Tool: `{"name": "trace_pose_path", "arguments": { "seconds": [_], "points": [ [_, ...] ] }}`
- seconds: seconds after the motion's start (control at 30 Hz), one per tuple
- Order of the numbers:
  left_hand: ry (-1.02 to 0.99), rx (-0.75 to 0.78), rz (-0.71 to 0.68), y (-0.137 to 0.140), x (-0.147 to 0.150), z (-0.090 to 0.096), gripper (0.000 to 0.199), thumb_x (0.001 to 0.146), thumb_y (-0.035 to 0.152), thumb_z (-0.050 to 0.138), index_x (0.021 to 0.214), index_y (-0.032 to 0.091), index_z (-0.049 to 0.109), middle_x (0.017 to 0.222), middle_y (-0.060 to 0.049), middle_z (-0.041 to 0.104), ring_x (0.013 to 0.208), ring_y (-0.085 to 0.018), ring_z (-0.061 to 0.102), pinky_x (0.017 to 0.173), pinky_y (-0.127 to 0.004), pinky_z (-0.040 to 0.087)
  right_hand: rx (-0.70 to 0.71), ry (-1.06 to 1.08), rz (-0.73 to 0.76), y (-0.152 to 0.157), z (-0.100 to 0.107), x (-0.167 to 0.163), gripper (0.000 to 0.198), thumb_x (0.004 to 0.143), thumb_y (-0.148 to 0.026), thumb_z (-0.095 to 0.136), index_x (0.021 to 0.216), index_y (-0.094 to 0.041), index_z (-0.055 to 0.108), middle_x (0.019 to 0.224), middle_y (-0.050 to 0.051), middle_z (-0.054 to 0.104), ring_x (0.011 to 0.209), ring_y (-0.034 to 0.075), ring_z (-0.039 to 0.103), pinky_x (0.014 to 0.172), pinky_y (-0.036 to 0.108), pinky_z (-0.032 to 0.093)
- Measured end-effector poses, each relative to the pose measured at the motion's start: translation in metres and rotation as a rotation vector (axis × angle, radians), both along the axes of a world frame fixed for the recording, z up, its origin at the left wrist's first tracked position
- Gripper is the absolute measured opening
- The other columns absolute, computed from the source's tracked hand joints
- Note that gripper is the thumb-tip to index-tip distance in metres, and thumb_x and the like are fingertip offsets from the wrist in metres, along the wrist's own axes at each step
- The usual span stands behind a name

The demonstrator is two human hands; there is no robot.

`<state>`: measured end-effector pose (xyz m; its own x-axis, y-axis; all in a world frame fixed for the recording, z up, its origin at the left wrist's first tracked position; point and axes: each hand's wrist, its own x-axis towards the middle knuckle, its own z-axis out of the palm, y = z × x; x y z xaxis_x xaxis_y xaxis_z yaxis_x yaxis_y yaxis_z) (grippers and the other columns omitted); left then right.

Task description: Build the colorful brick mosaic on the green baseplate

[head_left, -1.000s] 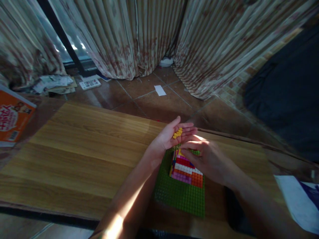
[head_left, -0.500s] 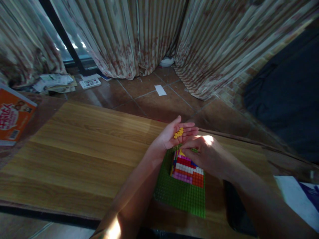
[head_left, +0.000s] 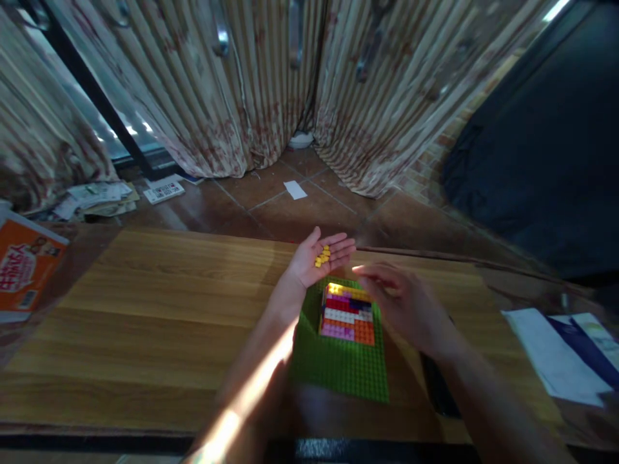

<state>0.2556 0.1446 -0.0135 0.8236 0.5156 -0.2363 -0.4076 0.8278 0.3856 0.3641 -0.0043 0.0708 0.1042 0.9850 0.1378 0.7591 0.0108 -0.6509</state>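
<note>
My left hand (head_left: 316,259) is held palm up with its fingers stretched out flat, above the far edge of a green studded baseplate (head_left: 338,374). Several small yellow toy bricks (head_left: 322,256) lie loose on that palm. On the baseplate sits a block of toy bricks (head_left: 341,316) in rows of yellow, purple, dark blue, red, white, orange and pink. Sunlight falls on its yellow far row. To the right of it, my right hand (head_left: 403,299) hovers with thumb and fingers drawn together near the left fingertips; whatever they may hold is too small to make out.
The wooden table (head_left: 159,328) carries the baseplate and a dark flat object (head_left: 440,390) partly under my right forearm. An orange printed packet (head_left: 29,261) is at the left, papers (head_left: 551,351) at the right. Striped curtains (head_left: 251,84) hang beyond the tiled floor.
My right hand has lifted off the yellow far row of the brick block and drawn back to the right. The left palm stays open with the yellow bricks; the view has shifted.
</note>
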Motion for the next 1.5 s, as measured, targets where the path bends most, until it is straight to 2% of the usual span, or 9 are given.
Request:
{"name": "trace_pose_path", "arguments": {
  "seconds": [0.1, 0.23, 0.43, 0.53, 0.63, 0.8, 0.9, 1.03, 1.5],
  "points": [
    [0.034, 0.001, 0.079, 0.000, -0.003, -0.001, 0.053, 0.092, 0.046, 0.033, 0.111, 0.005, 0.061, 0.111, -0.020, 0.065, 0.108, -0.027, 0.060, 0.094, -0.038, 0.045, 0.092, 0.042, -0.137, -0.034, 0.000, 0.009, 0.024, 0.089, -0.032, 0.049, 0.099, -0.021, 0.069, 0.096, 0.006, 0.069, 0.085, 0.017, 0.064, 0.070, 0.027, 0.051],
    [0.042, -0.086, 0.213, -0.007, -0.014, 0.008, 0.041, 0.093, 0.034, 0.034, 0.110, 0.007, 0.060, 0.105, -0.018, 0.068, 0.103, -0.022, 0.063, 0.089, -0.035, 0.049, 0.086, 0.067, -0.148, -0.072, -0.007, 0.014, 0.023, 0.089, -0.031, 0.050, 0.096, -0.021, 0.069, 0.090, 0.005, 0.069, 0.082, 0.017, 0.065, 0.069, 0.027, 0.052],
    [0.192, -0.265, 0.454, -0.057, -0.059, 0.051, 0.024, 0.087, 0.008, 0.039, 0.090, 0.009, 0.062, 0.072, -0.008, 0.067, 0.066, -0.013, 0.066, 0.066, -0.026, 0.055, 0.141, 0.158, -0.147, -0.108, -0.008, -0.003, 0.021, 0.088, -0.030, 0.050, 0.089, -0.020, 0.068, 0.082, 0.005, 0.068, 0.074, 0.017, 0.064, 0.062, 0.028, 0.051],
    [0.250, -0.311, 0.458, -0.111, -0.088, 0.065, 0.023, 0.085, 0.003, 0.038, 0.087, 0.009, 0.061, 0.070, -0.007, 0.065, 0.060, -0.012, 0.064, 0.056, -0.022, 0.054, 0.149, 0.178, -0.134, -0.122, -0.009, -0.022, 0.022, 0.089, -0.029, 0.048, 0.088, -0.021, 0.068, 0.083, 0.006, 0.068, 0.077, 0.018, 0.064, 0.065, 0.029, 0.051],
    [0.294, -0.366, 0.393, -0.168, -0.106, 0.063, 0.023, 0.085, 0.003, 0.040, 0.085, 0.010, 0.062, 0.073, -0.008, 0.065, 0.056, -0.011, 0.062, 0.052, -0.022, 0.053, 0.144, 0.199, -0.110, -0.134, -0.012, -0.047, 0.022, 0.090, -0.029, 0.048, 0.086, -0.021, 0.068, 0.084, 0.006, 0.068, 0.078, 0.019, 0.065, 0.068, 0.030, 0.051],
    [0.197, -0.330, 0.170, -0.223, -0.110, 0.065, 0.031, 0.089, 0.024, 0.041, 0.096, 0.005, 0.064, 0.093, -0.017, 0.066, 0.081, -0.020, 0.066, 0.070, -0.030, 0.054, 0.109, 0.228, -0.063, -0.154, -0.004, -0.084, 0.020, 0.089, -0.023, 0.048, 0.090, -0.023, 0.069, 0.088, 0.004, 0.068, 0.082, 0.017, 0.065, 0.074, 0.030, 0.052],
    [0.057, -0.307, 0.058, -0.231, -0.111, 0.075, 0.047, 0.091, 0.041, 0.037, 0.107, 0.004, 0.062, 0.102, -0.018, 0.065, 0.091, -0.022, 0.063, 0.077, -0.032, 0.052, 0.118, 0.215, -0.050, -0.162, 0.004, -0.094, 0.020, 0.089, -0.020, 0.049, 0.094, -0.024, 0.069, 0.096, 0.004, 0.066, 0.088, 0.016, 0.064, 0.079, 0.029, 0.051],
    [-0.031, -0.300, -0.012, -0.236, -0.116, 0.082, 0.054, 0.090, 0.048, 0.035, 0.107, 0.004, 0.061, 0.094, -0.016, 0.065, 0.085, -0.020, 0.062, 0.077, -0.030, 0.049, 0.121, 0.079, -0.018, -0.168, 0.008, -0.099, 0.021, 0.089, -0.021, 0.049, 0.098, -0.025, 0.068, 0.101, 0.005, 0.065, 0.094, 0.017, 0.062, 0.084, 0.032, 0.050],
    [-0.007, -0.284, -0.026, -0.224, -0.092, 0.065, 0.055, 0.092, 0.050, 0.030, 0.103, 0.007, 0.063, 0.091, -0.013, 0.067, 0.087, -0.020, 0.063, 0.083, -0.033, 0.047, 0.083, -0.155, 0.179, -0.130, -0.011, -0.067, 0.023, 0.093, -0.025, 0.047, 0.099, -0.025, 0.069, 0.096, 0.005, 0.063, 0.093, 0.018, 0.058, 0.081, 0.031, 0.048]
  ]
}}
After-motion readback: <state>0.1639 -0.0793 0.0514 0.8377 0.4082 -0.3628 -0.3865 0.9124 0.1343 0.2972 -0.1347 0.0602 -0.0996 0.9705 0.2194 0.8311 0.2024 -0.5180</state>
